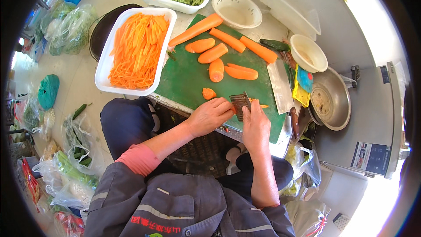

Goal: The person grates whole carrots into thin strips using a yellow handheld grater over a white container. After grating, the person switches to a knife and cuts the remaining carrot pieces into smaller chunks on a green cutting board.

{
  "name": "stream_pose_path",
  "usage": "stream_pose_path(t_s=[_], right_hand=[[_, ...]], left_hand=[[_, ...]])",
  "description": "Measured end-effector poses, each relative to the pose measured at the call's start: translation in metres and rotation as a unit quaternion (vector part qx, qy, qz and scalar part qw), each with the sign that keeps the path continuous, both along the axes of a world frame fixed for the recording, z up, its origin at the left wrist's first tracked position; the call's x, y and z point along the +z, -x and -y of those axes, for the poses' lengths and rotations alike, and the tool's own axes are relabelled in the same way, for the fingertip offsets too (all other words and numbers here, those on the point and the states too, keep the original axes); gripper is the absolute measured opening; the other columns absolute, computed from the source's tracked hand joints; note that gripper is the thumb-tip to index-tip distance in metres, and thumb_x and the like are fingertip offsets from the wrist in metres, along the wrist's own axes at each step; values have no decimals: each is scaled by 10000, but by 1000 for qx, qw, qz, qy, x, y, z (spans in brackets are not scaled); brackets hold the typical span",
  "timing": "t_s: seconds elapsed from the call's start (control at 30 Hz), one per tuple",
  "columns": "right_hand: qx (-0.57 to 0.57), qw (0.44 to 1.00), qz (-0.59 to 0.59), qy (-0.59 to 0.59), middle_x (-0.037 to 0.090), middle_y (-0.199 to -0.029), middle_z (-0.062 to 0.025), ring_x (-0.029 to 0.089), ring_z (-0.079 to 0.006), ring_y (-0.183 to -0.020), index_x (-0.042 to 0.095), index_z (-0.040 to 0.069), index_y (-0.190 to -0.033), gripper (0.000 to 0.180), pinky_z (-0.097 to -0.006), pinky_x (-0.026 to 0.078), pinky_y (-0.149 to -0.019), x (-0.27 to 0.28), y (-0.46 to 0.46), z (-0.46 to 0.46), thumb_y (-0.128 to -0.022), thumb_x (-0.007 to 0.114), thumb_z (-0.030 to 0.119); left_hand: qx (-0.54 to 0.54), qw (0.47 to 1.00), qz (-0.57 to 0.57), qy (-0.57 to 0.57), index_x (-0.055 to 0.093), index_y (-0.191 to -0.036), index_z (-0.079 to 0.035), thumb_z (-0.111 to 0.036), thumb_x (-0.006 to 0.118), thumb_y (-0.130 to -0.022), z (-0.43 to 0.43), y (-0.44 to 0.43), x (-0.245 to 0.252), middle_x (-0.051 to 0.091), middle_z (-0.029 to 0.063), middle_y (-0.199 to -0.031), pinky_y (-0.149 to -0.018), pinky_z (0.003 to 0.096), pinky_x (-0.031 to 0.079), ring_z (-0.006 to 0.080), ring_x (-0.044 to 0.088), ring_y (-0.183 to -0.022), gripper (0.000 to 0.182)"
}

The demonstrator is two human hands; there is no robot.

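Note:
My right hand point(256, 123) grips a crinkle cutter point(241, 102) with a ridged metal blade, low over the near edge of a green cutting board point(184, 75). Close against the blade, my left hand point(212, 115) holds a piece of carrot point(234, 109), mostly covered by the fingers. A small carrot end point(209, 93) lies just beyond my left hand. Farther up the board are several peeled carrot pieces, among them a long carrot point(197, 29), a short chunk point(216, 70) and a split piece point(241, 72). Some cut carrot point(263, 106) shows behind the cutter.
A white tub point(100, 77) of carrot strips stands left of the board; another tub point(177, 6) holds cucumber strips. A cleaver point(279, 87) lies along the board's right edge, near a cucumber point(274, 44), a yellow peeler or grater point(301, 93), bowls point(236, 10) and a steel basin point(330, 98).

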State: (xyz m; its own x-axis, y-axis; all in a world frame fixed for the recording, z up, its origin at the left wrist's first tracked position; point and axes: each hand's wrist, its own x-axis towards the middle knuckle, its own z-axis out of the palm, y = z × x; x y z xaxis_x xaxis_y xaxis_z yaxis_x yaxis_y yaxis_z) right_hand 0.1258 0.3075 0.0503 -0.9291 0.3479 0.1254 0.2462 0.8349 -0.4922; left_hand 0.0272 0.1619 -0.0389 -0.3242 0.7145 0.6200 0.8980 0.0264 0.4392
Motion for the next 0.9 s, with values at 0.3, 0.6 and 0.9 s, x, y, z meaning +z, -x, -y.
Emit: stream_pose_path(t_s=[0.3,0.6,0.9], right_hand=[[-14,1000,-16,-11,640,-940,-251,632,-498,-890,523,6,-1042,133,-553,507,-732,2,-2,4,-1028,600,113],[-39,999,-17,-18,639,-940,-269,628,-518,-853,507,5,-1049,161,-573,499,-707,3,-8,-2,-1038,595,140],[-45,999,-18,-3,639,-899,-278,617,-521,-859,517,9,-1065,162,-570,475,-704,-6,-8,3,-1046,592,152]], left_hand=[[38,999,38,-2,618,-1082,-33,-110,636,-845,-2,-2,5,600,91,-1062,-886,362,527,275,606,-1017,250],[41,997,59,3,628,-1082,-63,-134,704,-856,-4,-4,8,581,67,-922,-813,390,501,269,601,-910,249],[19,998,53,10,661,-1123,-56,-95,700,-855,2,0,4,616,79,-983,-791,394,498,280,606,-899,274]])
